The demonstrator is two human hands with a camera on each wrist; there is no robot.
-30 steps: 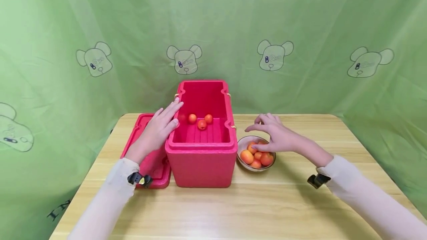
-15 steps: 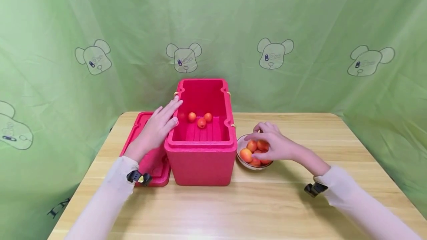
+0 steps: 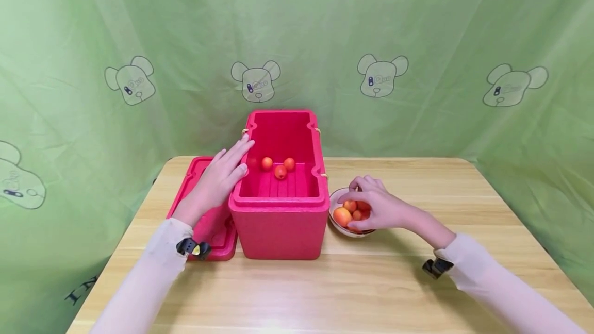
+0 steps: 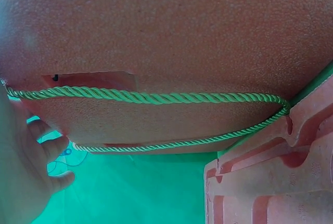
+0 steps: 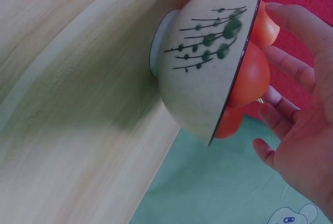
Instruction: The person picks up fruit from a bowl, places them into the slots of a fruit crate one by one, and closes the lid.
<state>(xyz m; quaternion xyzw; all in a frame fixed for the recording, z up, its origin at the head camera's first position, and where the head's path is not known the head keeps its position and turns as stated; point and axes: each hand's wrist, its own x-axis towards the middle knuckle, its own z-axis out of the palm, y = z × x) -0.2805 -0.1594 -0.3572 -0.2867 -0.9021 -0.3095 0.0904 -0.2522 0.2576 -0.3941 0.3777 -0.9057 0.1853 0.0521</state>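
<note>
My left hand (image 3: 217,180) rests on the left rim of a deep red foam box (image 3: 279,231), its fingers extended over the edge. Inside the box lie three small orange-red fruits (image 3: 280,171) that look like tomatoes. To the box's right stands a pale bowl (image 5: 192,78) with painted green sprigs, filled with several more such fruits (image 5: 251,76). Over this bowl is my right hand (image 3: 382,209), thumb and fingers spread and slightly bent around the fruits. In the right wrist view, its thumb tip lies right at one fruit, and the other fingers reach past them. Part of the bowl is hidden by the hand.
A red lid (image 3: 215,233) lies flat on the wooden table (image 3: 287,293) left of the box, partly under the left arm. A twisted rope (image 4: 156,98) loops along the box's side. Green cloth (image 3: 315,24) with bear-head prints hangs behind the table.
My right hand has lowered to the bowl and shifted slightly left, covering more of the right-hand fruits. The left hand stays on the rim; the three fruits in the box stay put.
</note>
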